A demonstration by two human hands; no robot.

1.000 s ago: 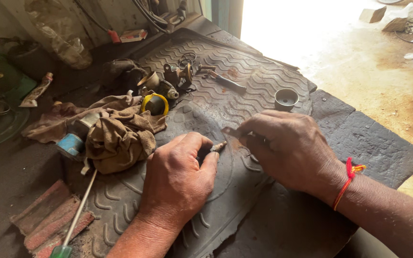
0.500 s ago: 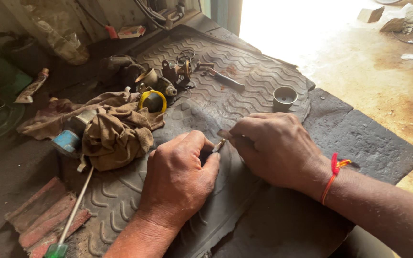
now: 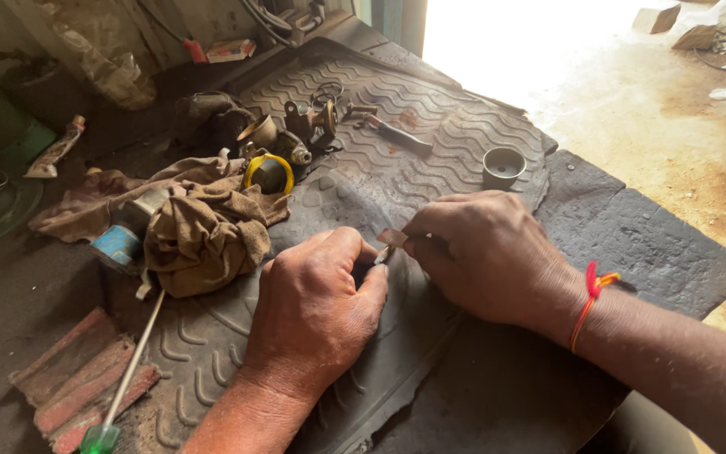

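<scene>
Barely shifted since before, left hand and right hand stay knuckles-up, grips pinched on a small metal piece.

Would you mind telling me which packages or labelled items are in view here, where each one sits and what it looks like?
Small carton: far edge of the bench, flat rectangle, white and red.
Squeezed tube: far left, flattened, pale with red and green print.
Plastic bag: back left, crumpled, clear.
No signs or screens.

Both hands, left hand and right hand, pinch a small metal part over the rubber mat.
</scene>
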